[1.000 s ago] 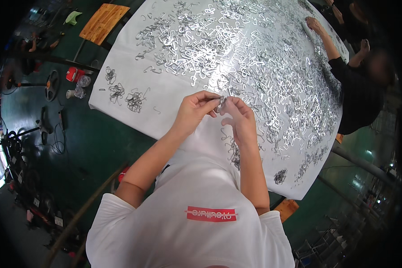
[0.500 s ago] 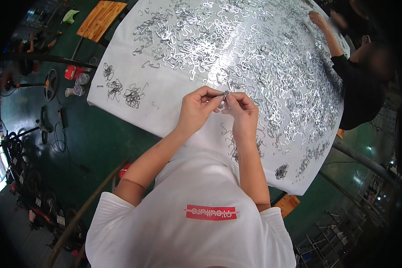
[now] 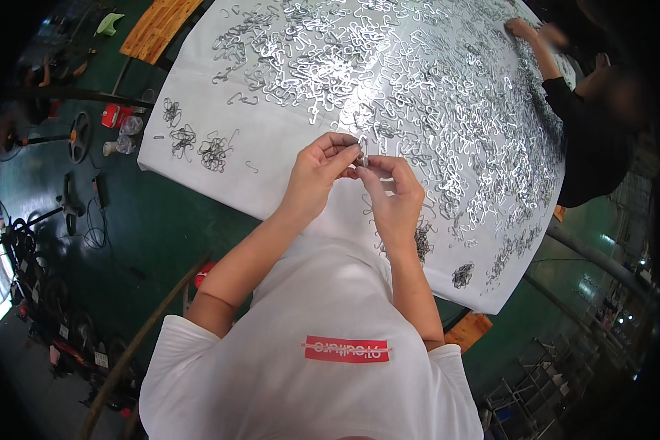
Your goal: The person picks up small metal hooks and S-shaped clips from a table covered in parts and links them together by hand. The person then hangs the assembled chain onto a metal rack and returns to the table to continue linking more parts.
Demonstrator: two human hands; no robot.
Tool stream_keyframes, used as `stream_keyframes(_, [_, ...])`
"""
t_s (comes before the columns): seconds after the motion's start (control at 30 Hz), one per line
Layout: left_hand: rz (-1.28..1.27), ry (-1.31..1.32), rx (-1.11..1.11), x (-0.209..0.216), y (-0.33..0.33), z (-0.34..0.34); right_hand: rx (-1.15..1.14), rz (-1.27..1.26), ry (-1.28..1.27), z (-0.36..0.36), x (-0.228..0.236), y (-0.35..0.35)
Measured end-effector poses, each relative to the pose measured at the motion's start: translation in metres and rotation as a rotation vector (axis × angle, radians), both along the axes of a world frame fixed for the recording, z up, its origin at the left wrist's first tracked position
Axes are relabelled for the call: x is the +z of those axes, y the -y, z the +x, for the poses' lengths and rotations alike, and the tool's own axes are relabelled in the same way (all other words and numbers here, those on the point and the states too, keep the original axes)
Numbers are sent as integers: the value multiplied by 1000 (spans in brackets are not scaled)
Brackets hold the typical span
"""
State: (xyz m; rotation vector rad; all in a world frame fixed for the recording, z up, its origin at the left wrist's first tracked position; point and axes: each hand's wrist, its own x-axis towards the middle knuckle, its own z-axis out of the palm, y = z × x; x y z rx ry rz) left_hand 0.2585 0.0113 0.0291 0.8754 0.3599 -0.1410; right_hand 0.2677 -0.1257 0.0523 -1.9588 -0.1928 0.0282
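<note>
Both of my hands meet in front of me over the near edge of a white-covered table (image 3: 271, 172). A small silvery metal hook (image 3: 364, 152) is pinched between them. My left hand (image 3: 321, 167) has its thumb and forefinger closed on the upper part. My right hand (image 3: 396, 189) pinches lower down, its fingers bent. A great many loose S-shaped metal hooks (image 3: 330, 62) lie scattered past my hands. Darker tangled clumps of hooks (image 3: 214, 152) rest at the left, and another clump (image 3: 463, 275) sits near the right corner.
At the far right a person in a dark top (image 3: 594, 147) reaches a hand (image 3: 522, 29) among the hooks. A wooden bench (image 3: 154, 33) stands beyond the table's left corner. A red container (image 3: 115, 115), a fan (image 3: 81, 137) and parked motorbikes (image 3: 59, 315) are on the left.
The hook now stands more upright between my fingers. My right hand has shifted slightly down from my left. The view has moved a little, and the other person's arm stays over the hooks.
</note>
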Motion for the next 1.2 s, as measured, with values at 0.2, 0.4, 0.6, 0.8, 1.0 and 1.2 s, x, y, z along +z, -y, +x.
stream_keyframes(0.2, [121, 29, -24, 2, 3, -5, -30, 2, 15, -1, -1, -1])
stream_keyframes(0.4, [227, 54, -33, 1, 4, -5, -51, -1, 31, -1, 1, 0])
stream_keyframes(0.6, [296, 73, -99, -4, 3, -7, -132, 77, -44, -2, -1, 1])
stream_keyframes(0.8, [386, 46, -176, -13, -1, -6, -79, -20, 56, 2, -16, 10])
stream_keyframes(1.0, [700, 180, -123, -15, 10, 4, -59, -329, 223, 14, -30, 16])
stream_keyframes(1.2, [1085, 262, -139, -42, 8, 29, -80, -608, -8, 50, -57, 46])
